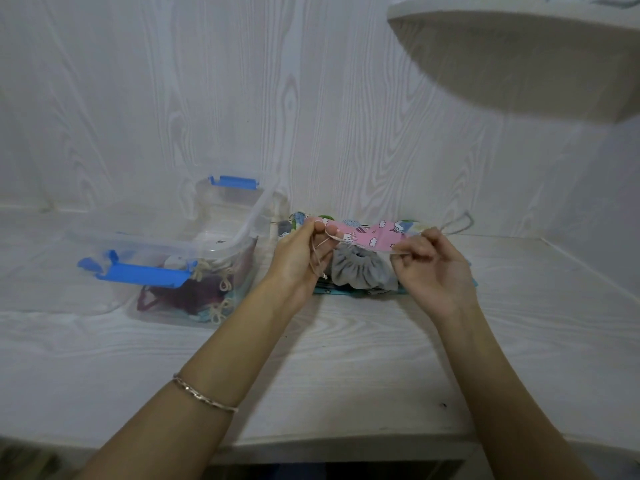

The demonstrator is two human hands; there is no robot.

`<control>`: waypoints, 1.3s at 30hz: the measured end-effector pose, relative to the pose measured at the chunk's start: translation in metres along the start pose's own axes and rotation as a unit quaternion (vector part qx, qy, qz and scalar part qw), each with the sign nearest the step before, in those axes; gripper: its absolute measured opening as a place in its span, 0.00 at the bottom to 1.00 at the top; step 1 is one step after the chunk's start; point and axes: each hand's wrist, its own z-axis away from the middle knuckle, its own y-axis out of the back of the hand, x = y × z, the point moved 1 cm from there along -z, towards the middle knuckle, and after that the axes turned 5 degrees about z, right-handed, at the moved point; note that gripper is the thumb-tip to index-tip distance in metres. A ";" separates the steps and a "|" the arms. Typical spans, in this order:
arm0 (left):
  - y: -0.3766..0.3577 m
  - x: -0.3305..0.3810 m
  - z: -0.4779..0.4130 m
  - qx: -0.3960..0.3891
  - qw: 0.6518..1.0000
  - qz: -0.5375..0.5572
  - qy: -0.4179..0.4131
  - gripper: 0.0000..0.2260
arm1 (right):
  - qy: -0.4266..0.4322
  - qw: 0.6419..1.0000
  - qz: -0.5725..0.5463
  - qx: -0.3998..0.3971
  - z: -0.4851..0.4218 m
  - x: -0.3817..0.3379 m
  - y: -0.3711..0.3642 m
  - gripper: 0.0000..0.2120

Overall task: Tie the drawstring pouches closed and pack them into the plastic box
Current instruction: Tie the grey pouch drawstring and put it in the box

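My left hand [300, 259] and right hand [434, 275] each pinch the thin cream drawstring [360, 244] of the gathered grey fabric pouch [360, 271], bunched between them low over the white wood-grain table [346, 358]. If either pinch slips, I'd expect the neck to loosen before the knot sets, and the slack by my left palm could tangle. The clear plastic box with blue latches [221, 252] stands just left.

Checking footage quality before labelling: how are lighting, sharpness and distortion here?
Head view: dim, bluish light, no hard shadows; wide-angle bends the table edge; the shelf top right is blurred; left hand, right hand, drawstring and grey pouch read sharp; faint glare on the plastic box.
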 end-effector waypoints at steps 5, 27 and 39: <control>0.001 -0.003 0.001 -0.014 0.997 -0.078 -0.017 0.15 | -0.002 0.967 0.255 0.026 -0.014 0.003 0.013 0.15; -0.020 0.005 -0.018 -0.047 0.634 -0.693 -0.340 0.08 | -0.091 0.692 0.706 -0.120 0.005 0.031 -0.009 0.20; 0.020 -0.010 -0.006 -0.205 0.859 -0.468 -0.018 0.09 | -0.027 0.751 0.648 -0.123 0.001 0.023 0.004 0.13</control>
